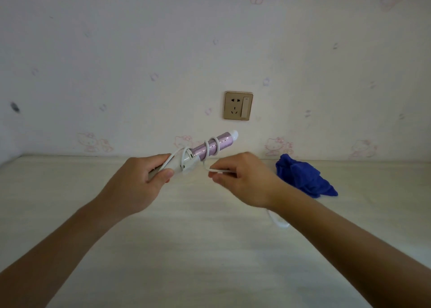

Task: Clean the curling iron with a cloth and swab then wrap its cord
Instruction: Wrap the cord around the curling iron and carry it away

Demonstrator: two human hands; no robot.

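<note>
Left hand (144,179) gripping the white handle of a curling iron (224,139) above the pale bench (210,249), the lilac barrel angled up toward the wall and the white cord (221,171) turned a few times round it. Right hand (245,181), just right of the handle, pinching the free run of cord in its fingers (219,179); a further loop shows below the right wrist. A crumpled blue cloth (303,179) lies on the bench right of that hand, and a gold-framed socket (238,105) sits on the patterned wall above the iron.

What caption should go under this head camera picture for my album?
Left hand holds the curling iron, right hand pinches its partly wrapped white cord, blue cloth lies nearby.
</note>
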